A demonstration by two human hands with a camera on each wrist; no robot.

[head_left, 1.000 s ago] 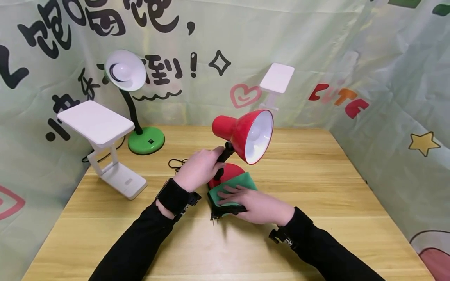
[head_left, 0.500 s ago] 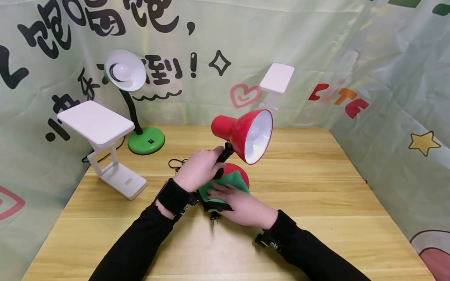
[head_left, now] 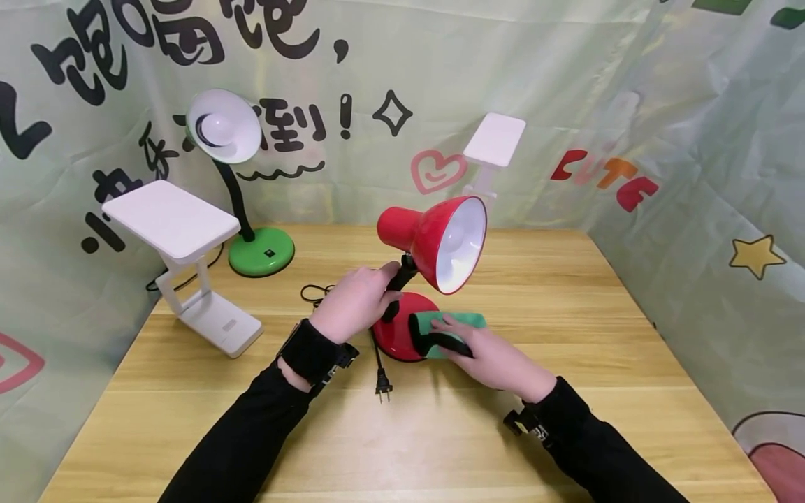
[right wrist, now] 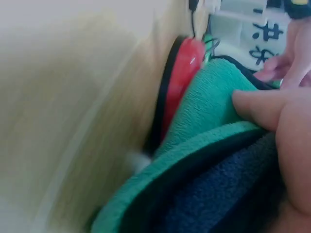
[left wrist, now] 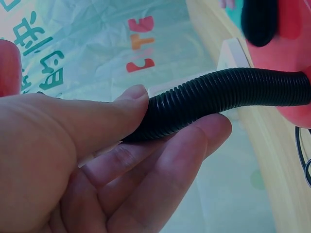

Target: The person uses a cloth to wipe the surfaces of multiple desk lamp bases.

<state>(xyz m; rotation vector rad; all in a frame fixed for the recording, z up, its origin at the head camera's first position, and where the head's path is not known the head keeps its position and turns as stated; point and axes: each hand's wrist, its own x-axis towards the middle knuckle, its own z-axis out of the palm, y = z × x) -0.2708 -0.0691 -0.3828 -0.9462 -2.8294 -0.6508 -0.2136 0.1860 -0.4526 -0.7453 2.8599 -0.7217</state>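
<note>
The red lamp (head_left: pixel 430 241) stood on the desk (head_left: pixel 566 300), its round base (head_left: pixel 393 339) flat and its shade's open mouth facing right, the shade's long axis running left to right. The black ribbed neck (left wrist: pixel 209 92) slanted up rightward from the base, grasped between the left hand's (head_left: pixel 353 300) thumb and fingers. The right hand (head_left: pixel 493 356) gripped a folded green cloth (right wrist: pixel 209 99) against the base's right edge, its length stretching sideways. The plug's (head_left: pixel 383 384) prongs pointed toward the person.
</note>
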